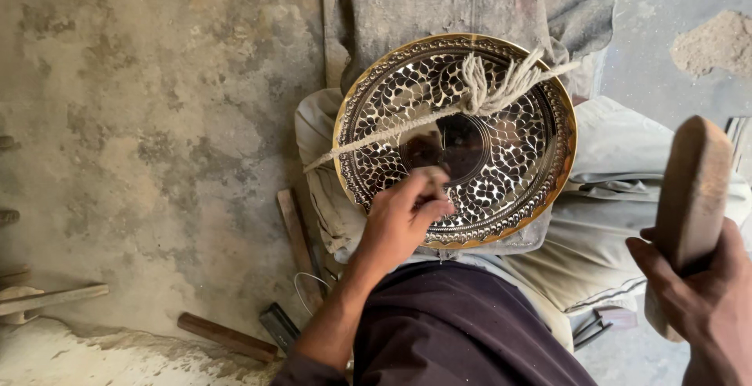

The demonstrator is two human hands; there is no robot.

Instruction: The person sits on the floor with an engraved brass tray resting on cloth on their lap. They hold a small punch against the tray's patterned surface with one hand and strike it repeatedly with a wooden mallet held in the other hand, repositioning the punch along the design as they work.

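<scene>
- Centrally, a round engraved brass tray (501,127), tied down by pale twisted rope (486,88), rests on the lap.
- Right hand (697,292) grips a raised brown wooden mallet (691,190).
- Left hand (403,217) pinches a small chisel, barely visible, against the tray; chasing seems underway.

The tray (501,159) is polished metal, mirror-glossy, with a fine embossed pattern and a brass-coloured rim. A rough, frayed fibre rope (478,92) lies across it. The mallet (691,186) in the right hand (705,300) is worn, matt brown wood. Under the tray lies coarse, dusty grey cloth (462,2); the lap beneath is pale, creased fabric. The floor (157,119) is rough, stained concrete, matt and dusty. Wooden sticks (227,337) near its lower edge look dull and scuffed.
</scene>
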